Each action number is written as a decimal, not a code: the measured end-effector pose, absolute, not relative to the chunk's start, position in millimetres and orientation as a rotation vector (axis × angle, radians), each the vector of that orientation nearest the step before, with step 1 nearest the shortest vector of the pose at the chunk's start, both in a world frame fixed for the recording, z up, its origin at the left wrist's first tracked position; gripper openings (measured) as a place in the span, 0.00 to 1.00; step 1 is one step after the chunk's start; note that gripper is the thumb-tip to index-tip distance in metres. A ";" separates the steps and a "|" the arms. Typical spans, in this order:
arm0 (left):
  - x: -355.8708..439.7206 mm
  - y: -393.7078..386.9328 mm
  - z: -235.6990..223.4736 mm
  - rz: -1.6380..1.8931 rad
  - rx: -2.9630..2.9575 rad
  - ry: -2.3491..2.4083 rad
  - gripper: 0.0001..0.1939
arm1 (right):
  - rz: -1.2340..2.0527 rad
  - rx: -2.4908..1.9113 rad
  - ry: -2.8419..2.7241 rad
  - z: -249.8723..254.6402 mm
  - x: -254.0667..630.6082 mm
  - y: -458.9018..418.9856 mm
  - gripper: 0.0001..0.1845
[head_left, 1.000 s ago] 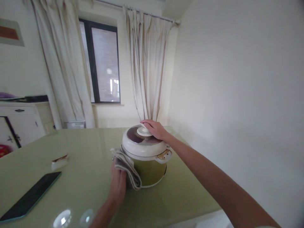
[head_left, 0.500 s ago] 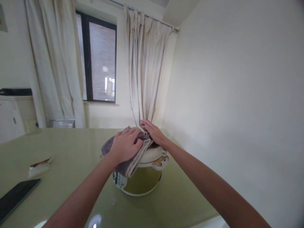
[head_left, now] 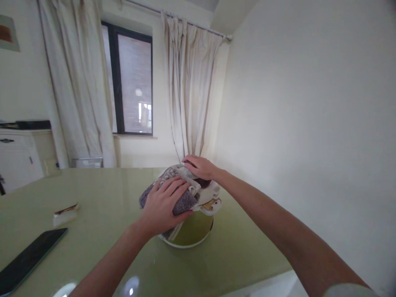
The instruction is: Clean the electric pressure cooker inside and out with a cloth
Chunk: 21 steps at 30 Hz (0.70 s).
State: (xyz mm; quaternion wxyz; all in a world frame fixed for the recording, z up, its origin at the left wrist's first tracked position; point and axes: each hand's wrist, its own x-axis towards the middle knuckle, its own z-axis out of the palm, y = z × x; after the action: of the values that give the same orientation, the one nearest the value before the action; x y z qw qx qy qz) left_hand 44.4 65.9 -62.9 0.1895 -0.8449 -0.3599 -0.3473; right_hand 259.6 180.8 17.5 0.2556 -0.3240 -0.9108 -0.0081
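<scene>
A round cooker with an olive-green body (head_left: 194, 231) and a cream lid (head_left: 210, 193) stands on the green glass table (head_left: 108, 206). A grey cloth (head_left: 185, 201) lies over the lid's near left side. My left hand (head_left: 163, 204) presses flat on the cloth, fingers spread. My right hand (head_left: 199, 167) rests on top of the lid at its far side, fingers together and bent over the hidden knob and the cloth's upper edge.
A dark phone or tablet (head_left: 29, 260) lies at the table's near left. A small white object with a brown top (head_left: 65, 213) sits beyond it. Curtains (head_left: 188, 90), a window and a white cabinet (head_left: 18, 154) stand behind; a bare wall runs along the right.
My left hand carried the cloth from the cooker's side up onto the lid, then slid it down towards me over the lid's front. My right hand stayed on the lid top.
</scene>
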 end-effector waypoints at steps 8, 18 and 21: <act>30.8 101.2 -53.2 -1.290 -2.472 -1.093 0.17 | -0.213 -1.017 -2.293 5.1 249.8 181.5 0.22; 3.4 148.3 -44.8 -1.891 -2.512 -1.544 0.21 | -0.112 -0.577 -2.545 10.8 249.3 199.9 0.18; 15.6 122.7 -57.2 -1.808 -2.362 -1.358 0.16 | -0.110 -0.592 -2.529 9.3 247.5 200.9 0.16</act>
State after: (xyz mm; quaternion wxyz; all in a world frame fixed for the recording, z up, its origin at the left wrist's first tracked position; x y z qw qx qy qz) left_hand 15.6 122.7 -57.2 -0.0642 -0.7209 -0.4143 -0.5519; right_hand 247.5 200.9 9.3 0.2677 -0.2193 -0.9373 -0.0406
